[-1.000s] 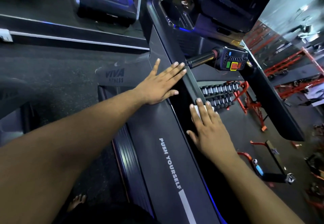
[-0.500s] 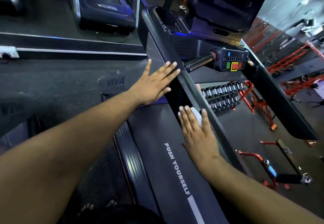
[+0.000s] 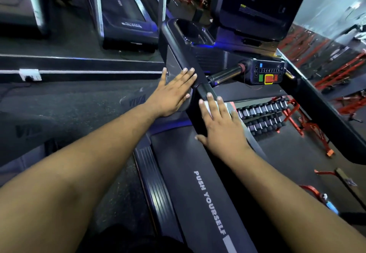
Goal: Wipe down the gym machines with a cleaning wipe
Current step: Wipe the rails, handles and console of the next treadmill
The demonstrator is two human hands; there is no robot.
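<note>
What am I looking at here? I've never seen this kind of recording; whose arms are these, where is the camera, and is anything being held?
There is one view, from a camera worn on a person's head, looking down over both bare arms at a dark treadmill. The left hand rests flat, fingers straight, on the black treadmill side handrail. The right hand presses a small white cleaning wipe flat against the same rail, lower down; nothing is gripped. Ahead sits the handlebar control box with green and red buttons. Below runs the black treadmill belt printed PUSH YOURSELF.
</note>
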